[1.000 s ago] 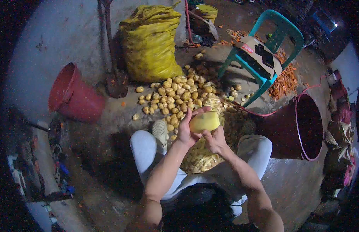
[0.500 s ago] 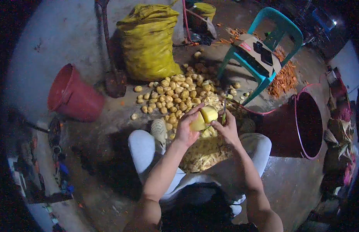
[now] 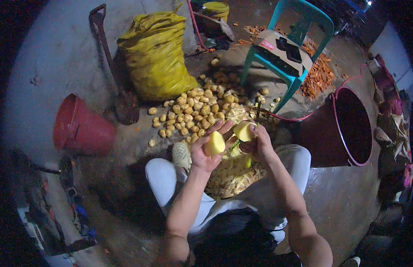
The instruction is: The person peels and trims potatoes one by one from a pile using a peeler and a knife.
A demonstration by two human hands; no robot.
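On the upturned palm of my left hand (image 3: 205,155) rests half a peeled potato (image 3: 214,143), its pale yellow cut face showing. Close by on the right, my right hand (image 3: 262,144) grips the other potato half (image 3: 244,131) between thumb and fingers. A thin dark tool that looks like a knife (image 3: 259,111) sticks up from the same hand; its lower part is hidden. The two halves are apart. Below the hands, between my legs, lies a heap of peelings (image 3: 228,181). Many unpeeled potatoes (image 3: 188,111) are spread on the floor just beyond.
A yellow sack (image 3: 155,58) and a shovel (image 3: 109,58) stand by the wall. One red bucket (image 3: 84,129) is at the left, a larger dark red bin (image 3: 315,140) at the right. A green chair (image 3: 284,89) carries cardboard, near orange scraps (image 3: 320,78).
The two potato halves, close together before, have moved apart. My left hand has opened out flat under its half; my right hand now holds the other half. The view has shifted slightly.
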